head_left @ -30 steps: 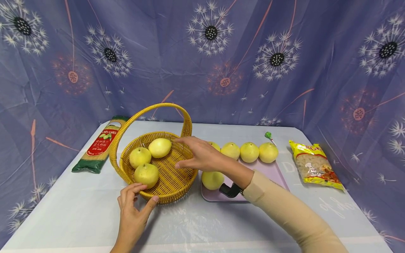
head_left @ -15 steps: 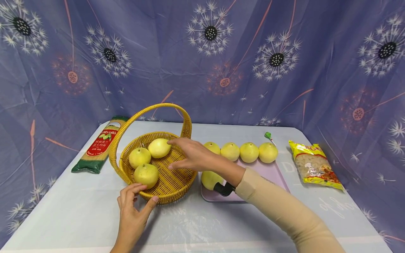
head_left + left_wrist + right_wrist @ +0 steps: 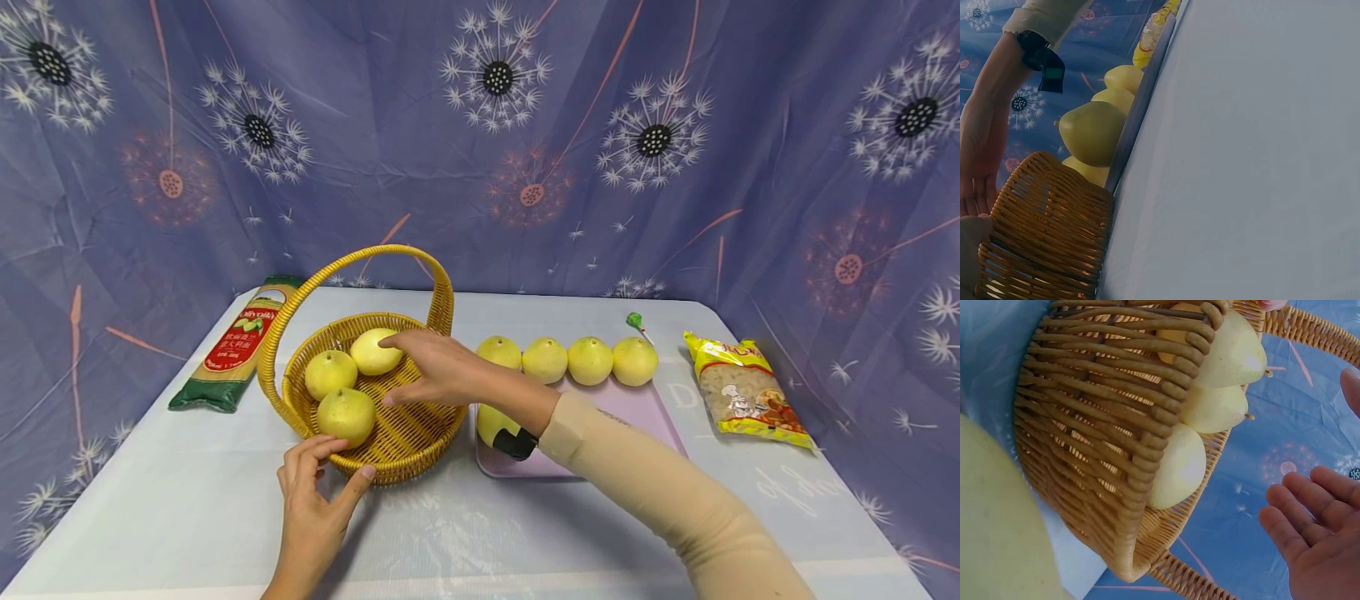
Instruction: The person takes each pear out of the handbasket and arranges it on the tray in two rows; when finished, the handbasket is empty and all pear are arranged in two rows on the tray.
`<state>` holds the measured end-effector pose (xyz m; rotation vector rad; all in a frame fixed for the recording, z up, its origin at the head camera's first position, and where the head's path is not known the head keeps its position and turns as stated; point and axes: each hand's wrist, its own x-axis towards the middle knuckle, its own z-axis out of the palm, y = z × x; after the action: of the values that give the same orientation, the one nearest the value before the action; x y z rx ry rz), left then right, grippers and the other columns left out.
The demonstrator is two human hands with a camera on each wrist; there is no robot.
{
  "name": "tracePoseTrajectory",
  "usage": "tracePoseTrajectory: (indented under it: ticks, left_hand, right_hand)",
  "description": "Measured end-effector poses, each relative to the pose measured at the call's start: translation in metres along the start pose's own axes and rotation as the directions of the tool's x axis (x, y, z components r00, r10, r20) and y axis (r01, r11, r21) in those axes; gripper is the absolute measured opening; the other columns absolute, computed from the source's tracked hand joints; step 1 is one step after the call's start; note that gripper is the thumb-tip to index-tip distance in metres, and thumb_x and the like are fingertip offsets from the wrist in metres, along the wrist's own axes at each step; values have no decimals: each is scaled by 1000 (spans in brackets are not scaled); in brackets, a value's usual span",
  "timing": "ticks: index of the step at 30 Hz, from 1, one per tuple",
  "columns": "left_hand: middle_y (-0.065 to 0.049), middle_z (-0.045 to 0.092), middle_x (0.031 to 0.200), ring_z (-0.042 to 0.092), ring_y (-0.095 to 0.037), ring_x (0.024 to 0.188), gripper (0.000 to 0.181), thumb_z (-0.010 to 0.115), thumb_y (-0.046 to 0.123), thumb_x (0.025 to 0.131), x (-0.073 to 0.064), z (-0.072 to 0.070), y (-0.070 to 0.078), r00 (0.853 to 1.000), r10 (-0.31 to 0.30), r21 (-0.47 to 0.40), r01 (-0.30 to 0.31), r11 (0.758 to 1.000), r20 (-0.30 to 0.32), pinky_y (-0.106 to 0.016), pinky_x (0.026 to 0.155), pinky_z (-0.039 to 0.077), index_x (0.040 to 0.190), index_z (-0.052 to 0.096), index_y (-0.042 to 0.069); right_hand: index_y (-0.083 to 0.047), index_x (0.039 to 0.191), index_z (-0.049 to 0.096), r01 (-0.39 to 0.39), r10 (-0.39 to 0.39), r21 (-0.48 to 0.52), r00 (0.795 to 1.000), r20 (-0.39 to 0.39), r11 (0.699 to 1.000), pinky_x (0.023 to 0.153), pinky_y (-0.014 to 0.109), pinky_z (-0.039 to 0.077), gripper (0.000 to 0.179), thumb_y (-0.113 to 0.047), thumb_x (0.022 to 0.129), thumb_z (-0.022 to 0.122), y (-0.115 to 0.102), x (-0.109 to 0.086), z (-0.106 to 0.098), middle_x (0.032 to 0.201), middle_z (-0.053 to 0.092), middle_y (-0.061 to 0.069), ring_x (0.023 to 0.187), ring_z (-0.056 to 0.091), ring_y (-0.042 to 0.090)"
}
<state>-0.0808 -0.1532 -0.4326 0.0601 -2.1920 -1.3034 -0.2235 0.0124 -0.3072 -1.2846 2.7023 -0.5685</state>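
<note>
A yellow woven basket (image 3: 401,472) with a tall arched handle holds three pale yellow, round fruits with short stems: a back fruit (image 3: 375,352), a left fruit (image 3: 331,374) and a front fruit (image 3: 347,417). My left hand (image 3: 311,492) holds the basket's front-left rim, fingers over the edge beside the front fruit and thumb at the outer side. Over the basket's right side reaches my right hand (image 3: 442,367), fingers extended and thumb apart; its fingertips overlap the back fruit in the head view. In the right wrist view the right palm (image 3: 1329,550) shows nothing held.
A lilac tray (image 3: 630,425) stands right of the basket, with a row of fruits (image 3: 590,361) at its back and another fruit (image 3: 491,425) partly behind my right wrist. A pasta packet (image 3: 243,337), a green lollipop (image 3: 635,321) and a yellow snack bag (image 3: 746,390) lie farther out.
My right hand has moved left over the basket, its fingertips coming to the back fruit. My left hand and the basket have stayed in place.
</note>
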Motion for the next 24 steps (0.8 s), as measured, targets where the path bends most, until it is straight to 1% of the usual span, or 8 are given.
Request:
tracePoseTrajectory:
  ticks: [4,10,13,16,20,24]
  left_hand:
    - [-8,44,123,28,1,104,45,79,1,71,0,0,0,1000,1,-5,-1,1000,-2,-20,80,25,110,57,2]
    - [-8,43,123,28,0,104,46,79,1,71,0,0,-1,1000,-1,-2,1,1000,2,-22,80,25,111,57,2]
    - [-8,43,123,27,1,104,45,79,2,72,0,0,0,1000,-15,2,15,1000,9,-23,80,25,111,57,2]
    - [-7,43,124,27,0,104,44,78,3,73,0,0,1,1000,-26,4,26,1000,16,-24,81,25,112,57,2]
    - [-6,42,123,26,0,104,44,78,3,74,0,-1,3,999,-28,10,28,1000,18,-23,81,25,112,56,2]
    - [-6,42,123,26,0,104,44,78,3,74,0,-1,3,999,-29,12,29,1000,20,-22,81,25,112,56,2]
  right_hand:
    - [-18,142,39,-6,6,-18,1000,14,1000,110,35,35,77,-51,80,69,-4,4,1,145,45,0,135,40,16]
    - [-20,143,39,-22,22,-22,999,29,1000,109,40,37,76,-52,80,68,-7,9,4,146,44,0,136,39,17]
    - [-20,142,39,-28,29,-24,999,36,999,108,39,37,76,-53,80,68,-7,12,6,145,44,-1,136,39,17]
    - [-21,142,39,-33,35,-26,999,41,999,108,37,38,77,-53,79,69,-8,14,8,145,44,-2,136,39,16]
    - [-20,143,39,-18,19,-31,998,53,999,108,34,37,75,-51,81,69,-8,17,11,144,45,-3,135,41,16]
    - [-20,143,39,-18,21,-40,997,73,999,108,35,38,75,-51,81,67,-9,19,14,144,46,-3,134,42,16]
